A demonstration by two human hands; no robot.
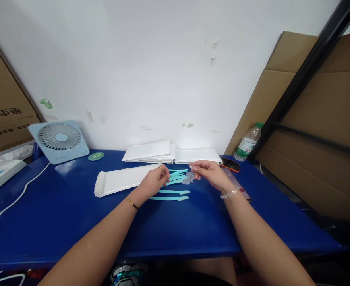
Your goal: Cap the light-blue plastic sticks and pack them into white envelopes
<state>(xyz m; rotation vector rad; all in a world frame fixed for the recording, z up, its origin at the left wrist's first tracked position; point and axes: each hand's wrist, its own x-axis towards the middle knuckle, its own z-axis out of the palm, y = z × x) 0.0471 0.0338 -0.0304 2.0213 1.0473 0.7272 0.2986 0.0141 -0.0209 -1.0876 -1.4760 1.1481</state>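
My left hand (155, 180) is closed in a pinch on a turquoise eyebrow razor (178, 172), over a small heap of similar razors. My right hand (207, 173) is closed too, its thumb and finger holding a small clear cap (190, 167). Between the hands lie several clear blade caps (188, 179), overlapping the razor ends. Nearer to me, two more razors (183, 198) rest side by side, their handle ends under my left hand. A white padded envelope (118, 180) lies flat beside and partly behind that hand.
Stacked white envelopes (147, 151) and another pile (197, 155) lie against the wall. A light-blue fan (60, 139), a green disc (96, 156) and a power strip (2, 174) are at left. A bottle (248, 145) and phone (231, 164) stand at right on the blue table (103, 222).
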